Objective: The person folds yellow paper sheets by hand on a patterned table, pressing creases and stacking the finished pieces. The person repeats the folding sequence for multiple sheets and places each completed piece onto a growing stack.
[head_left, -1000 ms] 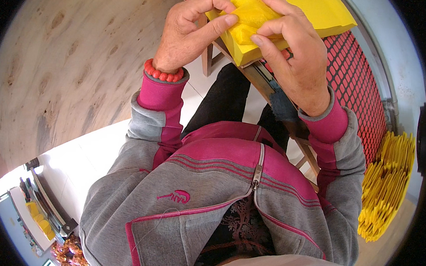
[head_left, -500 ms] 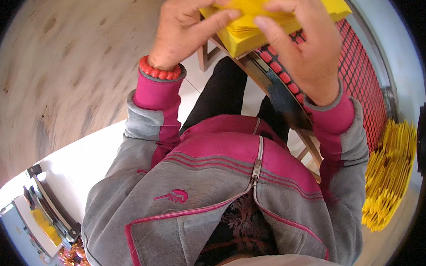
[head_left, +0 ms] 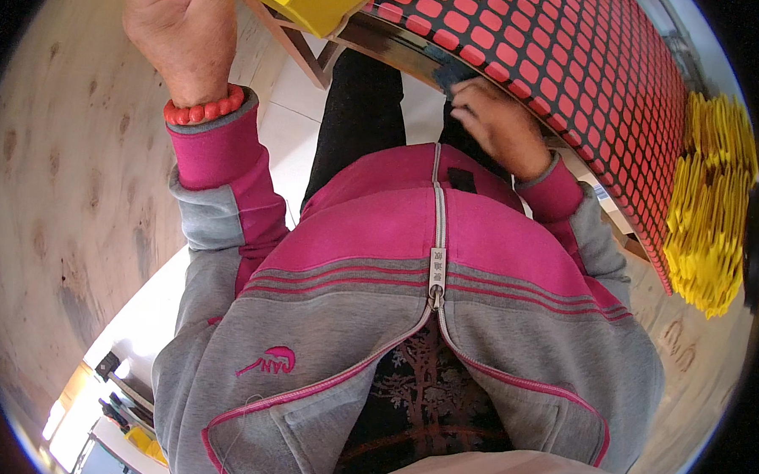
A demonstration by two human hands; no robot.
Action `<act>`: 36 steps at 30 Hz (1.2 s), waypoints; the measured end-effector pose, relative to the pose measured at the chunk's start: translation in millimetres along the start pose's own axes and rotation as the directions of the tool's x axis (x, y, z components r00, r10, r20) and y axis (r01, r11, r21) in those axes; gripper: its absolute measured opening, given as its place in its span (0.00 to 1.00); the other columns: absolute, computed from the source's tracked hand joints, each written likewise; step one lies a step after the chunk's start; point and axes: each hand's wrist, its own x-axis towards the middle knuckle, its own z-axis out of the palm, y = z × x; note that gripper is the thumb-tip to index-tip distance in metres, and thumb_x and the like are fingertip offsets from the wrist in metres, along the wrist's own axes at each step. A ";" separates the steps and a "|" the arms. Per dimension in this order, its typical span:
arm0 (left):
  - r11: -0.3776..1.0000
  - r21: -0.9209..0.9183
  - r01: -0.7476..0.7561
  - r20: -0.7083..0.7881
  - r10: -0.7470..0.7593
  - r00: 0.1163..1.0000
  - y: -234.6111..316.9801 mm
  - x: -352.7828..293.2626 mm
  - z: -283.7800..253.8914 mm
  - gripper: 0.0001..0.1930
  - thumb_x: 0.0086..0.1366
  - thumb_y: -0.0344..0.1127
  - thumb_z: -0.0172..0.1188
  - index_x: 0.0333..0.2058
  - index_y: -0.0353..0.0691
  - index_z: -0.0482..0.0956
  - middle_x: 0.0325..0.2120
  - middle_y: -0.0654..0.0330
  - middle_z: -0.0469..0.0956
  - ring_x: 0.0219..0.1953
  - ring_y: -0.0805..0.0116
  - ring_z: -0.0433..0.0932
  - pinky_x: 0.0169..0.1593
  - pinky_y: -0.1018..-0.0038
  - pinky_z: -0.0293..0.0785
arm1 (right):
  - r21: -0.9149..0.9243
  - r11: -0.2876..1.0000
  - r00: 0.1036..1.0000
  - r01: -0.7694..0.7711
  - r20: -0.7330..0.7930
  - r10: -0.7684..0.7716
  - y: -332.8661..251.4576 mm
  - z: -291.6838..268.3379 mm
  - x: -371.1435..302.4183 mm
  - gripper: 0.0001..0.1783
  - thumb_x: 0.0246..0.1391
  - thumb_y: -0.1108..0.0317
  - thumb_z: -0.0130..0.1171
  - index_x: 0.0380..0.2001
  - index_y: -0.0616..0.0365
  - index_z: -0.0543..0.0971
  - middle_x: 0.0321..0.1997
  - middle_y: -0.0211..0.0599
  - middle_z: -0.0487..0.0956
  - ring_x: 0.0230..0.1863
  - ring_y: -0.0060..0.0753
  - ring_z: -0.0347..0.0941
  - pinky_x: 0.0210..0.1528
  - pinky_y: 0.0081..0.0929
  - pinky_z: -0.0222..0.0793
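My left hand (head_left: 183,38), with a red beaded bracelet (head_left: 205,111) at its wrist, is at the top left. Its fingertips are cut off by the upper edge of the picture, so their hold is hidden. Just right of it a yellow, folded, paper-like or cloth-like piece (head_left: 318,4) lies at the table's corner. My right hand (head_left: 504,128) is low by the table's front edge, over my lap. Its slightly blurred fingers are loosely bent and apart, with nothing visible in them. A dark blue cloth (head_left: 444,69) hangs from the edge close to its fingertips.
A red-and-black patterned cover (head_left: 531,53) lies over the table. Many folded yellow pieces (head_left: 711,218) are stacked at the right end. A wooden board surface (head_left: 69,164) stretches along the left. Wooden table legs (head_left: 307,52) stand beside my dark trousers.
Both hands were together on the yellow stack. They have parted: the left has moved left and up, the right down to the table edge. The view has shifted, leaving the yellow piece farther left.
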 end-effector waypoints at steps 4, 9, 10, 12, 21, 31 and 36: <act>0.999 0.005 -0.033 -0.020 0.033 0.999 -1.7 3.0 1.9 0.06 0.71 0.20 0.55 0.41 0.39 0.72 0.33 0.68 0.76 0.39 0.82 0.74 0.45 0.85 0.68 | -0.208 0.951 0.973 -0.229 -0.045 0.224 30.7 24.8 -25.3 0.16 0.57 0.69 0.65 0.48 0.60 0.78 0.57 0.44 0.78 0.58 0.51 0.75 0.59 0.38 0.71; 0.991 0.096 0.095 0.136 -0.108 0.985 3.7 -1.0 -15.0 0.04 0.72 0.21 0.54 0.41 0.37 0.76 0.35 0.66 0.78 0.42 0.79 0.76 0.48 0.83 0.70 | -0.260 0.919 0.925 -0.297 0.160 0.344 43.1 31.9 -21.1 0.25 0.52 0.69 0.70 0.53 0.61 0.77 0.62 0.46 0.76 0.62 0.51 0.72 0.63 0.40 0.68; 0.989 0.072 0.126 0.154 -0.136 0.979 3.4 -0.9 -18.8 0.04 0.71 0.21 0.55 0.40 0.36 0.76 0.35 0.65 0.78 0.41 0.78 0.76 0.48 0.83 0.70 | -0.216 0.933 0.934 -0.287 0.151 0.323 42.3 29.5 -21.1 0.26 0.51 0.69 0.70 0.53 0.62 0.77 0.63 0.46 0.75 0.63 0.52 0.71 0.64 0.40 0.68; 0.979 0.149 0.142 0.153 -0.165 0.974 -0.7 2.0 -24.5 0.07 0.71 0.23 0.57 0.43 0.34 0.81 0.41 0.64 0.81 0.47 0.75 0.77 0.55 0.79 0.70 | -0.220 0.958 0.974 -0.182 0.094 0.207 39.5 23.7 -24.2 0.25 0.50 0.70 0.70 0.52 0.62 0.77 0.64 0.46 0.75 0.65 0.53 0.70 0.65 0.42 0.66; 0.974 0.182 0.139 0.280 -0.186 0.942 -2.7 1.2 -35.8 0.10 0.71 0.23 0.56 0.45 0.33 0.85 0.42 0.63 0.82 0.47 0.75 0.77 0.53 0.79 0.70 | -0.195 0.892 0.904 -0.408 0.054 0.425 64.1 37.9 -30.7 0.16 0.57 0.74 0.61 0.50 0.64 0.79 0.50 0.45 0.82 0.55 0.51 0.76 0.57 0.42 0.72; 0.989 0.130 0.071 0.325 -0.110 0.939 12.4 8.8 -22.7 0.11 0.72 0.23 0.52 0.44 0.35 0.85 0.37 0.63 0.81 0.41 0.75 0.79 0.45 0.82 0.73 | -0.061 0.988 0.974 -0.142 0.172 0.151 -26.0 -21.0 -1.3 0.17 0.53 0.70 0.68 0.46 0.60 0.78 0.50 0.47 0.81 0.48 0.53 0.78 0.48 0.40 0.76; 0.983 0.138 0.121 0.316 -0.160 0.935 16.3 8.7 -22.3 0.12 0.72 0.23 0.51 0.45 0.35 0.84 0.37 0.63 0.82 0.41 0.76 0.80 0.46 0.82 0.74 | 0.207 0.962 0.983 0.177 0.004 -0.181 -68.7 -78.3 58.0 0.11 0.53 0.71 0.68 0.39 0.58 0.80 0.44 0.43 0.83 0.42 0.47 0.81 0.42 0.35 0.78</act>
